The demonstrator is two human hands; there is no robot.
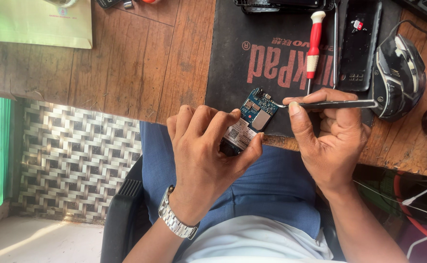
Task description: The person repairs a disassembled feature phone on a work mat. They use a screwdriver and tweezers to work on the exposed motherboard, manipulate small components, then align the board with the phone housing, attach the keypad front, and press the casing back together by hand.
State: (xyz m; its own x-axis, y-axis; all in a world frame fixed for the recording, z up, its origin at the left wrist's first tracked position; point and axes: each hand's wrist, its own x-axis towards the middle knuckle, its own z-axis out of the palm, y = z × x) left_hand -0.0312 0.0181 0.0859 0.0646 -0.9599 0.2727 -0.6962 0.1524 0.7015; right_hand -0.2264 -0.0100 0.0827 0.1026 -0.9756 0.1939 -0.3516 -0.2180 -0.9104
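- Wooden table point(140, 63), biggest thing, carrying a dark work mat point(233, 58) in its middle.
- On the far edge of the mat: a black phone body point(359, 44), a red-and-white screwdriver point(313, 41); just right of the mat, a black computer mouse point(399, 73).
- Left hand point(208, 156), with steel watch point(174, 219), closed around a small blue circuit board point(257, 109), held over the near edge of the mat, touching nothing else.
- Right hand point(330, 136), pinched on thin metal tweezers point(330, 103), tips touching the right side of the board.
- Probably lifting a small part: better to keep the board steady, wrists resting near the mat, only light pressure at the tips, no slipping over neighbouring chips.
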